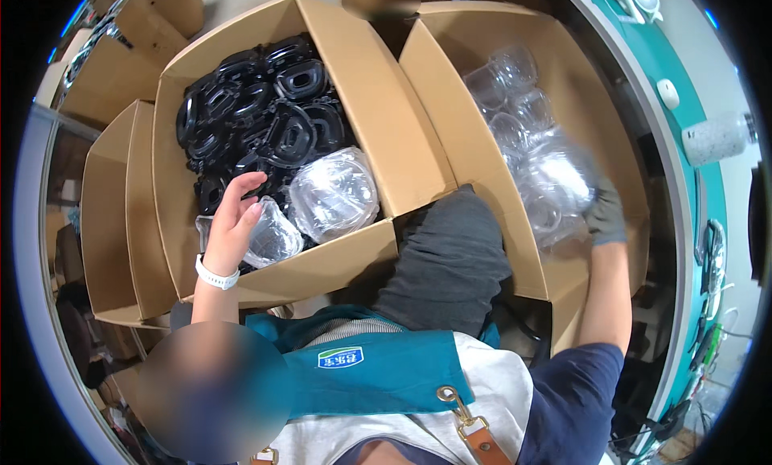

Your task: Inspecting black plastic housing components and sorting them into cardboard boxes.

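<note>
Left carton (402, 119): open cardboard box holding black plastic rings (265, 111) and clear plastic pieces.
Right carton (482, 143): just beside the left carton, filled with bagged clear plastic cups (547, 175).
Left hand (233, 220): inside the left carton, fingers curled on a clear plastic cup (273, 236) below the black rings.
Right hand (605, 211): grey-gloved, inside the right carton against the bagged cups; whether the fingers clamp cannot be told.
</note>
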A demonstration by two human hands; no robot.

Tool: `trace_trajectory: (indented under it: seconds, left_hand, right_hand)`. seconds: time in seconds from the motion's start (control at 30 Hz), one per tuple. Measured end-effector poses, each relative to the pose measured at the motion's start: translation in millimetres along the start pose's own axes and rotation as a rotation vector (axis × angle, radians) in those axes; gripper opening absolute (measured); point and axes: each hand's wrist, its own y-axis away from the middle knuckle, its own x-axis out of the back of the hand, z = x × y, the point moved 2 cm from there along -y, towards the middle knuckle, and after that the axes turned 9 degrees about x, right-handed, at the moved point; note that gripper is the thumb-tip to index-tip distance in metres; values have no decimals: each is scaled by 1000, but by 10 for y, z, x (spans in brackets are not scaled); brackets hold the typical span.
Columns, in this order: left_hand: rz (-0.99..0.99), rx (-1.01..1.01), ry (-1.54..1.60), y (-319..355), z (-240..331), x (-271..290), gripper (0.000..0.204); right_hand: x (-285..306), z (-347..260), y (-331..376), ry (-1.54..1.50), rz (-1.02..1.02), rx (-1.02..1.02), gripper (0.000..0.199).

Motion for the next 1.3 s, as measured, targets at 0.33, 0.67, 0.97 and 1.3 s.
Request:
trace_trajectory:
  seconds: [0.33, 0.67, 0.97, 1.3]
  left_hand:
    - [-80, -91, 555, 66, 368, -528, 57]
    - [-24, 366, 834, -417, -150, 483, 39]
    - [-380, 412, 252, -1057, -957, 873, 47]
    - [-231, 130, -136, -826, -1072, 653, 45]
  right_hand:
    - [-1639, -713, 422, -1342, -551, -428, 53]
    - [-4177, 1343, 1780, -542, -366, -277, 53]
    - [-4423, 1565, 2300, -65, -449, -1139, 65]
    - [-4625, 1522, 1506, 977, -715, 923, 74]
